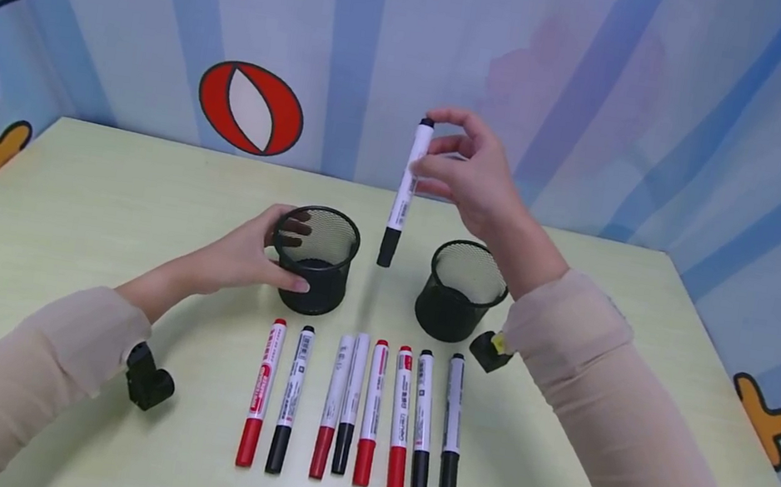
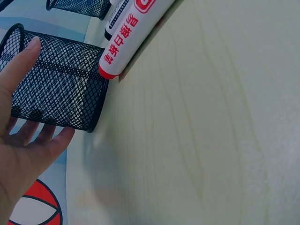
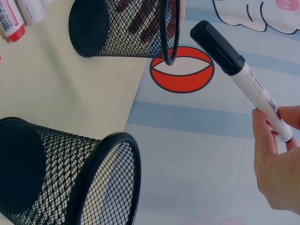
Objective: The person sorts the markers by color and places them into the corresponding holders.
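My right hand pinches a black-capped white marker, held in the air with its cap pointing down, level with the gap between two black mesh pen cups. In the right wrist view the marker's black cap points away from the fingers. My left hand grips the left mesh cup around its side, thumb in front and fingers behind the mesh. The right mesh cup stands upright below my right forearm. In the left wrist view the fingers curve about the held cup.
In front of the cups lies a row of several markers, red-capped ones such as the leftmost marker and black-capped ones such as the rightmost marker. A patterned blue backdrop rises behind the pale table.
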